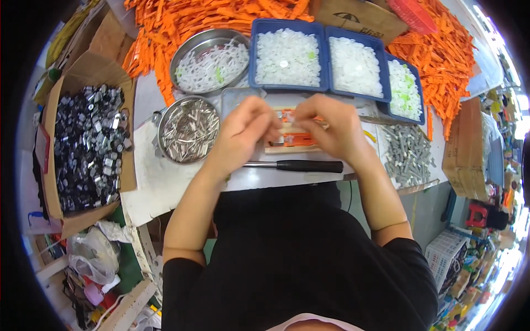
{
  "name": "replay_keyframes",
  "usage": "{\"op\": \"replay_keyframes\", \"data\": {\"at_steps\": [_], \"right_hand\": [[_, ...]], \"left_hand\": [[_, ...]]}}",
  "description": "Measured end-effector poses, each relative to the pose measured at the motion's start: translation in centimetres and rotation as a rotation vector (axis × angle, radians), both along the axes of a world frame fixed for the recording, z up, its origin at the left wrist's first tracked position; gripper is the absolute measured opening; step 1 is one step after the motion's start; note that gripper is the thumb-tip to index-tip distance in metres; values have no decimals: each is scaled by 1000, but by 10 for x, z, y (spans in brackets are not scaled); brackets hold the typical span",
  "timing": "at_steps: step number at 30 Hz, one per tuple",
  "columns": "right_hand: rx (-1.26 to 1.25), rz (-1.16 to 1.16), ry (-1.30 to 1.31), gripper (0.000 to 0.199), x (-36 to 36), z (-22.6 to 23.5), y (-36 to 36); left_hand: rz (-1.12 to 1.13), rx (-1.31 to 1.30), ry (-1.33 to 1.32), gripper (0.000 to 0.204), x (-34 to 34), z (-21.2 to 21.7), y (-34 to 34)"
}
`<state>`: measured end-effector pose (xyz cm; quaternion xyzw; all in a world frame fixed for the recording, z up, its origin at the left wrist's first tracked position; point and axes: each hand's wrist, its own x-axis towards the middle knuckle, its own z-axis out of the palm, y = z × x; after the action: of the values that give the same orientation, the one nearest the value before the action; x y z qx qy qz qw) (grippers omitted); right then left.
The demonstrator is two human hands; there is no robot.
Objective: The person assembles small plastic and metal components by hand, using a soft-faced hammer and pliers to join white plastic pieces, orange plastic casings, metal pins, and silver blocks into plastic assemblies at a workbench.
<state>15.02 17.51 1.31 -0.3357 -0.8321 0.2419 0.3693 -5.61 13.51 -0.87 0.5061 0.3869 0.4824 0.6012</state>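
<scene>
Both hands meet over a pale fixture [298, 149] with orange plastic parts [297, 138] lying in it. At its left side is my left hand [249, 128], its fingers curled together; whatever sits between the fingertips is hidden. My right hand [333, 124] bends over the fixture's right side, fingers pinched close to the orange parts, and I cannot make out what they hold. Just in front of the fixture lies a tool with a black grip [309, 166] and a metal shaft [259, 164]; its left end is hidden behind my left wrist.
Left stand a round metal pan of metal pins [190, 129] and a carton of dark and silver pieces [91, 149]. Behind are a pan of white strips [212, 66], blue trays [326, 91] of white pieces, and heaped orange parts [221, 14]. Grey pieces [408, 154] lie right.
</scene>
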Motion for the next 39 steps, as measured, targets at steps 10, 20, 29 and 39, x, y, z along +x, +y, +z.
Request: {"op": "replay_keyframes", "data": {"at_steps": [10, 20, 29, 39], "right_hand": [[153, 142, -6, 19, -10, 12, -12], [239, 27, 44, 20, -17, -13, -33], [106, -32, -103, 18, -2, -10, -32], [25, -55, -194, 10, 10, -41, -29]], "left_hand": [[-161, -162, -242, 16, 8, 12, 8], [-205, -147, -47, 12, 8, 7, 1], [34, 156, 433, 23, -16, 15, -3], [143, 187, 929, 19, -115, 13, -10]]}}
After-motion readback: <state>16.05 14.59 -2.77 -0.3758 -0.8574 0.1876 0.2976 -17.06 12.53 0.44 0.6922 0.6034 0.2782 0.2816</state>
